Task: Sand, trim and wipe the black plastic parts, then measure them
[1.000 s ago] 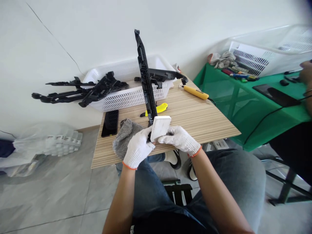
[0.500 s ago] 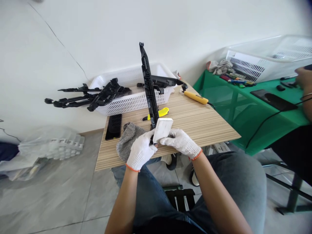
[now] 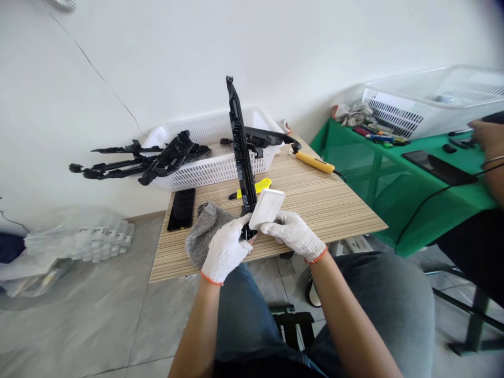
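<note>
My left hand [image 3: 227,242], in a white knit glove, is closed around the lower end of a long black plastic trim part [image 3: 241,149]. The part stands up steeply from the hand, its far end pointing at the wall. My gloved right hand [image 3: 292,231] is closed on a flat white rectangular block [image 3: 268,208], tilted against the part's lower end. The block covers some of the part there. A grey cloth [image 3: 207,231] lies beside my left hand on the wood-grain table [image 3: 323,210]. Behind the part is a yellow utility knife [image 3: 263,185].
A white plastic basket [image 3: 208,173] at the table's back holds several black trim parts [image 3: 173,155] that jut out leftward. A phone [image 3: 181,209] and a yellow corded tool [image 3: 315,161] lie on the table. At right, another person's hand [image 3: 488,137] is over a green-covered table [image 3: 354,184].
The white block has shifted slightly right relative to the black part and tilted more, uncovering more of the part's lower end. The whole view has also moved a little.
</note>
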A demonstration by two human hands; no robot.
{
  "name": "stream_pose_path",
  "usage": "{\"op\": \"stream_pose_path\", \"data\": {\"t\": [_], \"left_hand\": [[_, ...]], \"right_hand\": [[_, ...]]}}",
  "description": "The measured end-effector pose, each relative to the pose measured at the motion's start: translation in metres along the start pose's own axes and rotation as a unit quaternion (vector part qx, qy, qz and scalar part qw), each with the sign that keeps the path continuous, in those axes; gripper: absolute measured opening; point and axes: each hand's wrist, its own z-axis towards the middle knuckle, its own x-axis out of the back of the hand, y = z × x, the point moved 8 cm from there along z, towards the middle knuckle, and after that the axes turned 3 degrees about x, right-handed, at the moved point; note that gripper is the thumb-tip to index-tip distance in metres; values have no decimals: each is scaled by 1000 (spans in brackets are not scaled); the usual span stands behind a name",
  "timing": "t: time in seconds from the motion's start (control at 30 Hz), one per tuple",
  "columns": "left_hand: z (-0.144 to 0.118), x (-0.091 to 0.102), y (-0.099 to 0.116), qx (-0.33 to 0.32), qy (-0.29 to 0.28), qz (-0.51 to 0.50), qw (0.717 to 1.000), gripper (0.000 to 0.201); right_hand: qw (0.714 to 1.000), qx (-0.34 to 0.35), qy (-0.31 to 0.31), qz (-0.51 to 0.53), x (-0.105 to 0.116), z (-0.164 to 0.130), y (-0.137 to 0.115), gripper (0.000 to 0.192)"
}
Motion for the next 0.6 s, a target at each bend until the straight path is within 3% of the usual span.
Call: {"op": "stream_pose_path", "data": {"t": [0.13, 0.27, 0.4, 0.53, 0.6], "left_hand": [[0, -1, -1, 11, -7, 14, 1000, 49], [0, -2, -1, 7, -2, 12, 1000, 51], [0, -2, -2, 5, 0, 19, 1000, 51], [0, -1, 0, -1, 7, 2, 1000, 48], [0, -1, 0, -2, 2, 8, 1000, 50]], "right_hand": [[1000, 5, -10, -23, -1, -2, -2, 37], [999, 5, 42, -31, 6, -4, 2, 35], [999, 3, 8, -34, 0, -2, 6, 34], [992, 13, 115, -43, 16, -4, 5, 35], [996, 18, 74, -41, 10, -4, 5, 34]]}}
